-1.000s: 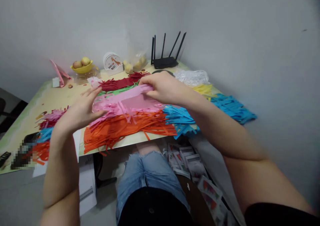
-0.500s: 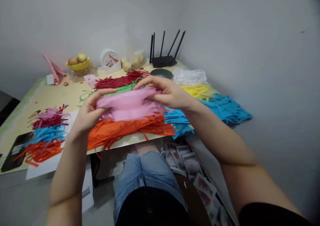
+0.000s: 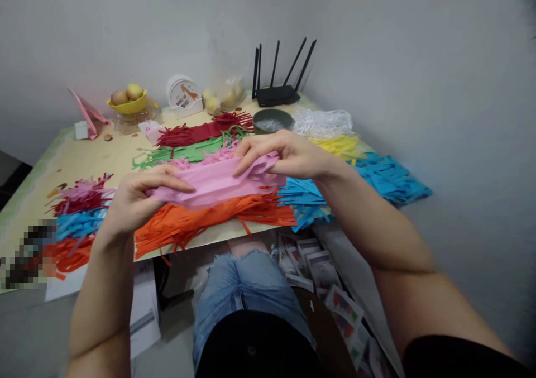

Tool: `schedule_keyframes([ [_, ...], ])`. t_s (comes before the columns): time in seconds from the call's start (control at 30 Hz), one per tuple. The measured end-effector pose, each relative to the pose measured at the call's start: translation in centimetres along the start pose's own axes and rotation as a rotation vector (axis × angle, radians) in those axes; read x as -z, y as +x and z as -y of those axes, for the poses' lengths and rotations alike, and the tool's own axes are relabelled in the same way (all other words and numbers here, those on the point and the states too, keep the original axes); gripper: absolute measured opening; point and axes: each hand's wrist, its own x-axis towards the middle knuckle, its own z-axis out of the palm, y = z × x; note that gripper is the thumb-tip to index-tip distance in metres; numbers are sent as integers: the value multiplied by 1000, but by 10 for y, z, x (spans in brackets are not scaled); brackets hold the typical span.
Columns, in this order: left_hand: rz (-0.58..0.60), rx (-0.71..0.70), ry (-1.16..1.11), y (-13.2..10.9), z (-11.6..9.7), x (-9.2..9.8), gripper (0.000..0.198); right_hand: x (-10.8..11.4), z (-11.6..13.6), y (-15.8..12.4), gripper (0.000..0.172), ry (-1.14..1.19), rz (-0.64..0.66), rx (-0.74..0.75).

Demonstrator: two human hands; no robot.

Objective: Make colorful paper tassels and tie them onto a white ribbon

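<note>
In mid-frame, the left hand and right hand pinched a pink strip, maybe straightening it, so gentle pulling seemed needed next.

Two hands, one router

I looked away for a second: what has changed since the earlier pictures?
The left hand, open a second ago, has moved rightward and taken hold of the left end of the pink piece, so both hands now hold it. The right hand has kept its grip. The orange strips, blue strips and router have stayed in place.
</note>
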Motion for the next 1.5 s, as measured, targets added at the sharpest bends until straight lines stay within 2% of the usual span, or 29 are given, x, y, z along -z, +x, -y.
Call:
schedule_keyframes([
  [0.1, 207, -24, 156, -2, -10, 9, 25, 6, -1, 0, 28, 13, 50, 0],
  [0.17, 311, -44, 154, 1, -14, 9, 24, 7, -1, 0, 29, -17, 63, 2],
  [0.23, 253, -38, 93, 6, -14, 4, 21, 5, 3, 2, 28, -94, 69, -16],
  [0.3, 145, 6, 69, 13, -14, -4, 31, 1, 10, 3, 26, -160, 89, -19],
  [0.33, 127, 34, 93, 16, -14, -8, 37, 0, 14, 3, 26, -176, 97, -10],
  [0.47, 238, 96, 220, 26, -18, -19, 32, -3, 23, 4, 23, -177, 75, -16],
  [0.57, 206, 91, 237, 26, -25, -22, 33, -5, 23, 9, 27, -131, -31, -113],
  [0.63, 186, 94, 246, 24, -28, -21, 32, -8, 20, 14, 34, -127, -42, -191],
  [0.7, 173, 114, 235, 22, -28, -20, 32, -14, 17, 16, 25, -133, 11, -259],
  [0.77, 142, 147, 205, 18, -26, -18, 32, -22, 15, 16, 19, -86, 9, -314],
  [0.87, 43, 212, 114, 10, -18, -17, 28, -35, 13, 10, 18, 76, -150, -348],
  [0.93, -50, 253, -2, 4, -12, -18, 22, -43, 11, 6, 17, 165, -269, -313],
  [1.03, -155, 288, -217, -3, -5, -21, 25, -51, 7, 2, 16, 207, -385, -236],
  [1.2, -215, 194, -371, -7, -5, -26, 6, -57, 1, 2, 14, 344, -448, -186],
  [1.33, -205, 81, -317, -9, -5, -25, 13, -57, 0, 3, 10, 417, -444, -164],
  [1.5, -150, -43, -152, -13, -2, -22, 17, -53, -3, 3, 13, 376, -421, -147],
])
